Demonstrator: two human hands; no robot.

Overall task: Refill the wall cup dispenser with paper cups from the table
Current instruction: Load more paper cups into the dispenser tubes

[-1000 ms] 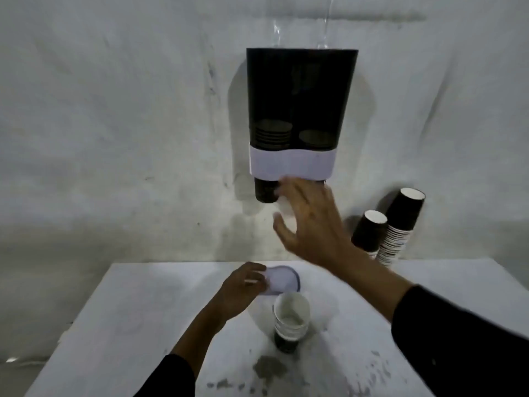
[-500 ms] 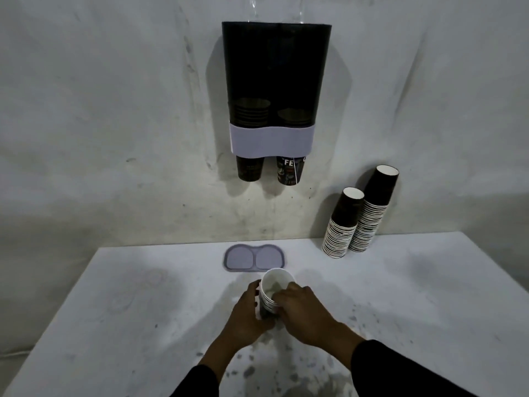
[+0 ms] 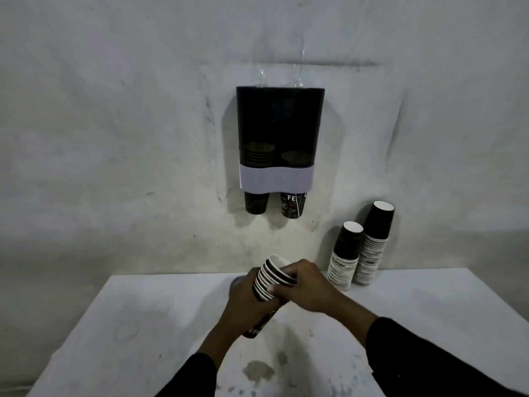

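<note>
A dark two-column cup dispenser (image 3: 279, 133) with a pale band hangs on the wall, its top open. A cup pokes out under each column, and a few cups show inside. Both my hands hold a short stack of black paper cups (image 3: 270, 277) tilted above the table. My left hand (image 3: 246, 305) grips the stack from below. My right hand (image 3: 307, 285) grips its upper cups from the right. Two taller stacks of upside-down cups (image 3: 359, 253) lean against the wall at the right.
The white table (image 3: 143, 325) has dark stains near its front middle. The pale dispenser lid is mostly hidden behind my hands. The wall behind is rough and grey.
My right hand came down from the dispenser and joined the left on the cup stack. The stack has been lifted off the table and tilted. The lid lies on the table.
</note>
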